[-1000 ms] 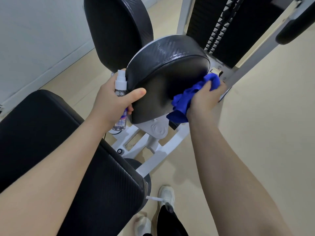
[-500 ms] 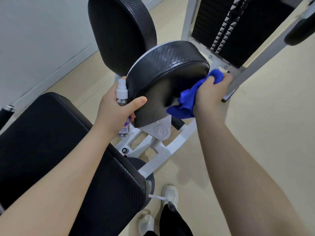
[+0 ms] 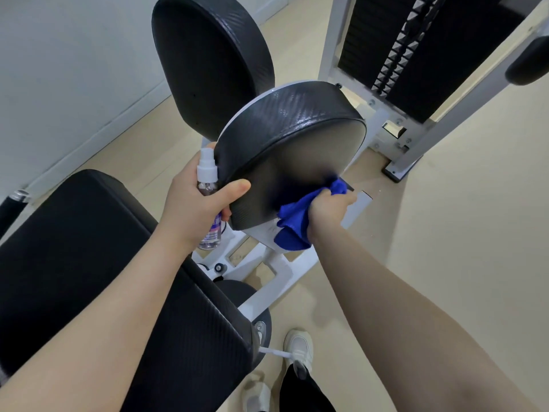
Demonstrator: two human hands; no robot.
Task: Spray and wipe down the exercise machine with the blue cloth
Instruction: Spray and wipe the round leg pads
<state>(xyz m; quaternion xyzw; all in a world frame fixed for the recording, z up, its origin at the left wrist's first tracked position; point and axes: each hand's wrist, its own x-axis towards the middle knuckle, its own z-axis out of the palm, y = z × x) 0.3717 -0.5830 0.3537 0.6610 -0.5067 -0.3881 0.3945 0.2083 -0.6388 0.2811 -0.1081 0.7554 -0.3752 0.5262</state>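
At the lower edge of the round black pad [image 3: 285,144] I have my right hand [image 3: 326,212] closed around the blue cloth [image 3: 294,224], the fingers curled tight into the bunched fabric. The cloth presses against the pad's face near its bottom right rim, one end poking out past my knuckles and the rest hanging in folds below my palm, over the white frame [image 3: 276,275] of the exercise machine.

My left hand [image 3: 193,209] grips the spray bottle [image 3: 208,185] upright, fingers wrapped around its clear body, the white nozzle standing above my fist. The thumb of that hand is stretched out and rests against the left rim of the same pad, so the bottle sits just beside the pad's edge. A purple label shows on the bottle below my palm.

Behind the round pad a second, taller black pad [image 3: 208,58] stands upright. Beneath my left forearm lies the machine's wide black seat [image 3: 74,239]. To the upper right I can see the weight stack [image 3: 416,49] inside its white uprights. Down on the beige floor [image 3: 460,233] a white shoe [image 3: 298,346] shows between my arms.
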